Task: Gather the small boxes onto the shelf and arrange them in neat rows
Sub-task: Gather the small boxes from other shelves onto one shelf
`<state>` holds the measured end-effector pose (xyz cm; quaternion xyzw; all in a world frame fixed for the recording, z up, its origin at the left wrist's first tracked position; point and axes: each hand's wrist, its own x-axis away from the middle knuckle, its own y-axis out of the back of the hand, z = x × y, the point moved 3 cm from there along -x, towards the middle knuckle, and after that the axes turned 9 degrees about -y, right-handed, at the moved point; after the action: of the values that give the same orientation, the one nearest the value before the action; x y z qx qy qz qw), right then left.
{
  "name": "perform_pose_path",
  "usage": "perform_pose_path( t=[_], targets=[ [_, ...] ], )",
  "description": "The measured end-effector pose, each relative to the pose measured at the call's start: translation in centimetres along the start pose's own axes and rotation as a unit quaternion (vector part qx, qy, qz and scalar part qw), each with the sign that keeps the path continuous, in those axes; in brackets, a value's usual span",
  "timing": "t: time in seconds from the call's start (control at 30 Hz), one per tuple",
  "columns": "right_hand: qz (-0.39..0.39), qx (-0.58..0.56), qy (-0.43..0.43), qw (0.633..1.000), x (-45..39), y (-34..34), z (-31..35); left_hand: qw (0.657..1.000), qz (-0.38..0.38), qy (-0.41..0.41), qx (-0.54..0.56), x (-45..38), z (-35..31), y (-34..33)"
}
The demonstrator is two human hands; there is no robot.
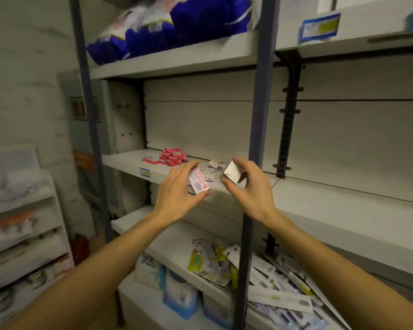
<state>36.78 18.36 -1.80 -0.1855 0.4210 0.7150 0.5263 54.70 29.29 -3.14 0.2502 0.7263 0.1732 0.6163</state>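
1. Far left: side rack (22, 210) of blurred stock, well apart from the work and not part of it.
2. Middle shelf (129, 160), left part: red boxes (173, 156) heaped loosely near the back panel, some tilted, none squared into a line. Judged still unsorted.
3. Left hand (177, 186): grasping a small stack of white boxes with red labels (198, 181), thumb under, fingers over the top, held just above the shelf's front edge. Grip across the flat faces judged to keep the stack squared for setting down as one block.
4. Between the hands, on the shelf: a few loose white boxes (209, 172), lying at odd angles, just behind the held stack. Judged the next items for gathering.
5. Right hand (246, 186): pinching a plain white box (233, 173) between thumb and fingertips, tilted corner-up, near the blue post (258, 115). Tilt judged a turn toward matching the other boxes' orientation before placing.
6. Right of the post: neighbouring shelf bay (343, 198), no boxes seen on it.
7. Above: blue and white packs (172, 27) on the upper shelf. Below: flat carded packets (272, 282) spilled on the lower shelf. Neither involved.
8. Progress: early; both hands loaded, nothing yet in rows. Risk: narrow front edge, so a stack released too near it could tip off.
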Motion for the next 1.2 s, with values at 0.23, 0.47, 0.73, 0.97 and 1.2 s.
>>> perform_pose_path(
  t=[0.23, 0.47, 0.73, 0.97, 1.2],
  targets=[
    [0.062, 0.014, -0.116, 0.991, -3.3, -10.6, -2.0, 0.998, 0.028, 0.03, -0.042, 0.5, 8.5, -0.6],
    [0.079, 0.053, -0.22, 0.971, -11.3, -16.9, -6.6, 0.996, 0.075, 0.044, -0.034, -3.6, 16.0, -4.4],
    [0.1, 0.209, -0.244, 0.942, -18.0, -22.4, -11.6, 0.992, 0.084, 0.098, -0.005, -8.8, 23.5, -8.3],
    [0.067, 0.289, -0.162, 0.941, -20.1, -24.0, -10.6, 0.986, 0.095, 0.139, 0.006, -10.8, 29.1, -9.9],
    [0.038, 0.274, -0.082, 0.957, -22.5, -29.1, -7.3, 0.985, 0.095, 0.146, -0.009, -12.1, 35.8, -9.7]
  ],
)
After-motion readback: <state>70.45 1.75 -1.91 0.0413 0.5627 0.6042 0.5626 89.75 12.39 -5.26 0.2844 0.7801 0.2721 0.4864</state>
